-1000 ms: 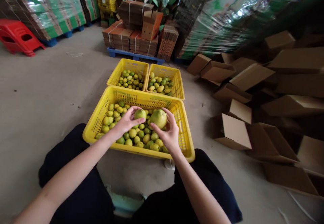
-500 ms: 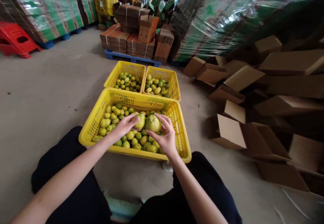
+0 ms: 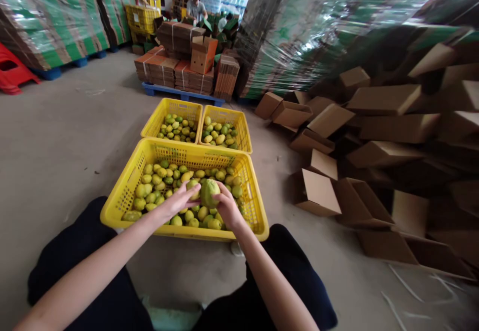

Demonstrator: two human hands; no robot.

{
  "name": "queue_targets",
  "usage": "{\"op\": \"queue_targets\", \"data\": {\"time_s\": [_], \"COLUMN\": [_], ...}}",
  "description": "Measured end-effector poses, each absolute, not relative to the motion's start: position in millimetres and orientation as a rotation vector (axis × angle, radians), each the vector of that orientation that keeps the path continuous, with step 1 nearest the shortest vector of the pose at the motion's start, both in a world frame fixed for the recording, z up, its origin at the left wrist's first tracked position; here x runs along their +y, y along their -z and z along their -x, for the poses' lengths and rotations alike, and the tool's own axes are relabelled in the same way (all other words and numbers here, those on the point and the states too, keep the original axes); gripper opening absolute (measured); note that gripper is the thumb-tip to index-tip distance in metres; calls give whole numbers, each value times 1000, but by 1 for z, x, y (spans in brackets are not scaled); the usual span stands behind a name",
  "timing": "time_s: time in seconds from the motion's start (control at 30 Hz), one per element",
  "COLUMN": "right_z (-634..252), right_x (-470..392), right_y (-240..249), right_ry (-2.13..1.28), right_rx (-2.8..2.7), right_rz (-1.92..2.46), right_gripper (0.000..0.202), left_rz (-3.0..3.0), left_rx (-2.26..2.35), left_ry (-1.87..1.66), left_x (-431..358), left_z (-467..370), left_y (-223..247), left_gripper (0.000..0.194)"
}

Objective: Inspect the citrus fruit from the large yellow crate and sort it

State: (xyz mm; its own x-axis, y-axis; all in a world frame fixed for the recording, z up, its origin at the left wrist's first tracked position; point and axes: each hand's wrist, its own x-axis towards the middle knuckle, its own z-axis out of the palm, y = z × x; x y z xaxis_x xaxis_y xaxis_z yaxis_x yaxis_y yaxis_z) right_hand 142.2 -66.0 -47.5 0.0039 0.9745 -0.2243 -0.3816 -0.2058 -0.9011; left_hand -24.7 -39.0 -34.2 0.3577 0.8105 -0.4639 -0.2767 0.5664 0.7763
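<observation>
My left hand (image 3: 181, 199) is closed round a yellow-green lemon (image 3: 193, 189), thumb on top. Close beside it, my right hand (image 3: 227, 206) grips a larger green lemon (image 3: 210, 193) from its right side. Both fruits are held just above the big yellow crate (image 3: 112, 202), which has slotted walls. Inside it lie many yellow and green lemons (image 3: 148, 190), some hidden under my hands. Behind its far rim stand two more yellow crates, a left one (image 3: 149, 121) and a right one (image 3: 245, 134), each partly filled with similar lemons.
Open cardboard boxes (image 3: 320, 191) lie heaped on the right. Ahead, flattened cartons (image 3: 157, 67) are stacked on a blue pallet (image 3: 183, 94). Wrapped pallet loads (image 3: 56, 17) stand at the back. A red stool (image 3: 15, 69) is at far left. A person (image 3: 196, 7) is in the background.
The view has turned slightly right, so the scene shifts left. My hands are a little lower over the crate, and the right-hand lemon has been turned between the fingers.
</observation>
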Motion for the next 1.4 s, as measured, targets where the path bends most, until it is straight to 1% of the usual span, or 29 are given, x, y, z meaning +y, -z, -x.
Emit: {"op": "queue_targets", "data": {"time_s": [0.13, 0.23, 0.3, 0.4, 0.53, 0.57, 0.6, 0.7, 0.77, 0.83, 0.87, 1.0, 1.17, 1.3, 1.4], "right_z": [-136, -133, -131, -129, -128, -129, -129, -130, -130, -132, -133, -133, -127, -127, -129], "right_x": [-66, -64, -62, -57, -47, -44, -41, -36, -34, -33, -33, -31, -29, -33, -36], "right_y": [53, 49, 43, 35, 28, 28, 28, 29, 28, 27, 26, 31, 44, 48, 45], "right_ry": [-1539, -1602, -1577, -1550, -1542, -1540, -1542, -1598, -1715, -1830, -1862, -1847, -1674, -1777, -1836], "right_rx": [-724, -598, -534, -495, -526, -520, -488, -279, -165, -117, -111, -166, -132, -131, -149], "right_rz": [1132, 1083, 1055, 983, 897, 898, 907, 941, 943, 925, 917, 899, 946, 927, 922], "right_gripper": [33, 37, 37, 32, 23, 21, 19, 16, 23, 33, 34, 30, 33, 23, 20], "left_rz": [-721, -628, -568, -558, -434, -372, -309, -192, -176, -183, -185, -196, -129, -135, -168], "left_rx": [1076, 1029, 979, 933, 905, 902, 899, 872, 832, 788, 774, 776, 772, 733, 713], "left_ry": [-804, -923, -960, -978, -940, -922, -904, -876, -882, -885, -884, -909, -970, -958, -879], "left_x": [-42, -39, -36, -30, -24, -23, -22, -20, -19, -19, -19, -18, -19, -19, -18], "left_z": [14, 6, 3, 1, 7, 9, 11, 15, 16, 15, 15, 16, 23, 26, 26], "left_y": [41, 46, 46, 41, 29, 27, 25, 23, 23, 24, 24, 26, 25, 25, 27], "left_gripper": [49, 57, 58, 51, 24, 21, 23, 43, 48, 45, 42, 26, 33, 24, 27]}}
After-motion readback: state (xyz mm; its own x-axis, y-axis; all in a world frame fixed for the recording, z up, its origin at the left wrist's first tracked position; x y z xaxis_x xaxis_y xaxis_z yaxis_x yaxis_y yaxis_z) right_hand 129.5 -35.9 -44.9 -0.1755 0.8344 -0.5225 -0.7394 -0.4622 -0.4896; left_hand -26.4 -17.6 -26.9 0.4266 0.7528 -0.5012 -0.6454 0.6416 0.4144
